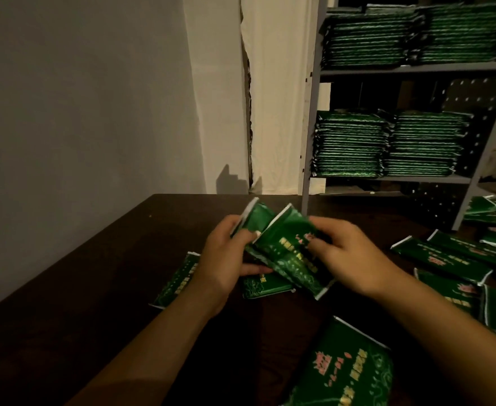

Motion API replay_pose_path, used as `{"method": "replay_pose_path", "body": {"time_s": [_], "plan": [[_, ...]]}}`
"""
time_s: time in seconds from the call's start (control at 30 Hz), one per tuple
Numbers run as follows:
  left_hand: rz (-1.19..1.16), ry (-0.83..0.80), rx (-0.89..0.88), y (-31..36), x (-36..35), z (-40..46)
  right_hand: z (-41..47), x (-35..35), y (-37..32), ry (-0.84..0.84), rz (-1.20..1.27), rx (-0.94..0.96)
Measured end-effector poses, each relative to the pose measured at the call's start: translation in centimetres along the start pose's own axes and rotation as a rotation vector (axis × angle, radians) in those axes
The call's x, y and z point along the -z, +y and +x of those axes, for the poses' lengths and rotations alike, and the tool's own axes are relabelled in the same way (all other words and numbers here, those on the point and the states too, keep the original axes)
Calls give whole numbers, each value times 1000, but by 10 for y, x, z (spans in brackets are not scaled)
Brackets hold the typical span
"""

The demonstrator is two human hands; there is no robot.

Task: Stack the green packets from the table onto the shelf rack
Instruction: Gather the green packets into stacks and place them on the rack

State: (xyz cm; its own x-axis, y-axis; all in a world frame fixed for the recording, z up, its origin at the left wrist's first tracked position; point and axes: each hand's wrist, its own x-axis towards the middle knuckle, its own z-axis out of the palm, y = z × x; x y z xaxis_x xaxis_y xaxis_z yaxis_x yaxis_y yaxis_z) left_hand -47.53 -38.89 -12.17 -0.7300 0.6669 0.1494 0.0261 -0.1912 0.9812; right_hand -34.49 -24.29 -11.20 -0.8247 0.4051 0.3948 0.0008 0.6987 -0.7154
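- Filling the upper right of the frame, the grey metal shelf rack point(399, 68) carries flat, neat stacks of green packets point(387, 145) on two levels.
- Across the lower half, the dark worktop point(74, 288) holds loose glossy foil packets point(443, 259), mostly at lower right.
- At centre, the left hand point(220, 259) and right hand point(349, 256) share a tilted bundle of packets point(285, 253), fingers point(251, 232) curled round its edges.
- The bundle's long axis runs from upper left to lower right; the rack lies up and right, so the right hand is probably nearer.
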Motion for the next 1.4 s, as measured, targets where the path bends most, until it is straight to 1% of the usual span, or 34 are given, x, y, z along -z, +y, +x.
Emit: {"method": "replay_pose_path", "body": {"time_s": [0.03,0.07,0.1,0.13,0.17,0.23,0.27,0.3,0.33,0.37,0.43,0.5,0.57,0.63,0.7,0.73,0.8,0.9,0.97,1.03,1.13,1.2,1.23,1.3,1.37,1.4], "plan": [[18,-68,4,1,-1,-3,0,-2,1,1,-153,84],[52,-123,-6,1,-2,-5,-1,-4,1,23,-237,161],[81,-153,-31,0,-3,-7,-1,-6,-1,58,-259,218],[105,-143,-71,0,-3,-8,-2,-8,-4,107,-241,245],[106,-96,-116,0,-2,-6,-2,-9,-7,175,-195,218],[12,69,-151,1,4,1,2,-5,-5,325,-124,72],[-73,148,-144,3,8,5,4,-2,0,373,-146,-28],[-148,210,-134,4,12,9,6,0,6,377,-213,-140],[-189,263,-129,5,15,12,6,2,11,330,-291,-253],[-185,308,-129,4,17,14,4,2,14,246,-360,-355],[-118,373,-145,1,18,16,0,-5,14,55,-471,-464],[-65,416,-167,-2,16,17,-3,-15,8,-68,-536,-464],[-27,427,-175,-5,12,17,-2,-27,0,-136,-584,-457],[-1,414,-170,-9,10,17,0,-39,-4,-191,-643,-474],[18,397,-164,-12,8,16,1,-43,-5,-203,-701,-473],[14,394,-163,-12,8,16,3,-41,-4,-192,-693,-478],[-18,391,-171,-12,10,18,7,-29,-3,-167,-574,-519],[-13,366,-166,-13,15,19,5,-7,-2,-169,-244,-560],[31,372,-151,-15,16,19,0,3,-4,-210,-85,-544],[48,384,-146,-15,15,18,-3,7,-1,-224,-37,-503],[66,377,-139,-16,14,17,-5,12,3,-223,-64,-428],[70,376,-131,-18,14,16,-4,17,7,-220,-20,-407],[51,366,-128,-19,14,17,-2,22,10,-172,9,-408],[11,338,-126,-18,13,16,0,33,18,-6,83,-409],[83,339,-140,-18,12,16,2,40,26,128,186,-360],[127,340,-142,-18,12,15,2,43,29,159,244,-326]]}}
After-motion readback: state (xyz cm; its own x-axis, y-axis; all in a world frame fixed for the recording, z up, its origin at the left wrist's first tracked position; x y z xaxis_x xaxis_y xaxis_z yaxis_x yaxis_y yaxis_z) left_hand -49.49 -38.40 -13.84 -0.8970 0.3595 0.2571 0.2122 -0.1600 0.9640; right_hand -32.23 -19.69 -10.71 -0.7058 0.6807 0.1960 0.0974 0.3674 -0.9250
